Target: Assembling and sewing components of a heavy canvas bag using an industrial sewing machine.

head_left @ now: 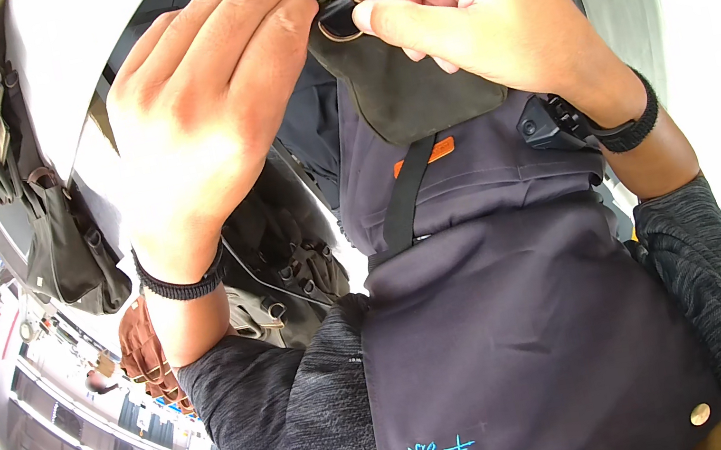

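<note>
metal D-ring: (342,28) small, brass-toned, threaded on a black webbing loop at the upper edge of the olive pouch; taken as landmark.
right hand: (462,9) set just right of the D-ring; thumb and forefinger closed together, pinched on the ring and its loop; other fingers curled in.
left hand: (202,118) set just left of the D-ring, back of hand shown to the camera; fingers held together, bent over, tips pressed on the olive fabric beside the ring.
olive pouch: (409,91) dark olive fabric piece, hung straight below the D-ring, held up between both hands.
wristbands: 1 black braided band (183,283) on the left wrist, 1 black band (628,130) on the right wrist, both well below the D-ring.
dark apron: (524,331) seen below the D-ring, with black strap and orange tab.
olive bags: (61,249) several seen far left of the D-ring, hung or stacked, exact count cannot be told.
</note>
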Motion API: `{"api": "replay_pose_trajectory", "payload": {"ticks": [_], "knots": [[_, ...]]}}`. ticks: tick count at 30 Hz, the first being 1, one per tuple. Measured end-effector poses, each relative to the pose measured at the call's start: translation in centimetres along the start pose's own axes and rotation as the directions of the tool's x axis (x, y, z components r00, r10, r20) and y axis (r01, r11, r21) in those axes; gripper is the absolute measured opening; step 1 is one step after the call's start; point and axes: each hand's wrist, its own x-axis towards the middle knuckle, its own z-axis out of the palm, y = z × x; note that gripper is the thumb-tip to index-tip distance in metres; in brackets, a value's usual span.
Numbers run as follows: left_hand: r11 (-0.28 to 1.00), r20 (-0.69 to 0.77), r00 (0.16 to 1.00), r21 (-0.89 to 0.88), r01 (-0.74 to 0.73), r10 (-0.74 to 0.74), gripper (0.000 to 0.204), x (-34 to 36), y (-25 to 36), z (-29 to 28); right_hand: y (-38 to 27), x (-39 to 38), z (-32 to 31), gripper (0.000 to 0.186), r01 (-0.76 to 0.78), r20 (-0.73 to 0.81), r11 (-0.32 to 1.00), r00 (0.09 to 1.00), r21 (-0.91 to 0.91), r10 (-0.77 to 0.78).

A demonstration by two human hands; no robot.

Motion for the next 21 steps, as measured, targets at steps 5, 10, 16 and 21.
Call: {"api": "replay_pose_trajectory", "payload": {"ticks": [5, 10, 16, 21], "knots": [[0.994, -0.032, 0.995, 0.056, -0.094, 0.096, 0.028, 0.5, -0.6, 0.0, 0.1, 0.3, 0.2, 0.012, -0.039, -0.009, 0.998, 0.999, 0.046, 0.039], [0.993, 0.016, 0.994, 0.034, -0.112, 0.111, 0.027, 1.2, -0.6, -0.3, 0.1, 0.1, 0.0, 0.013, -0.011, 0.013, 1.0, 1.0, 0.018, 0.01], [0.938, -0.18, 0.924, -0.148, 0.315, -0.339, 0.012, 1.9, 0.3, -0.7, 1.2, 0.4, 0.4, 0.011, -0.067, -0.02, 0.997, 0.998, -0.025, 0.066], [0.877, 0.005, 0.928, -0.327, 0.353, -0.371, 0.022, 1.8, 0.7, -1.8, 2.1, 0.4, 0.5, 0.017, 0.045, -0.066, 0.999, 0.997, 0.027, -0.043]]}}
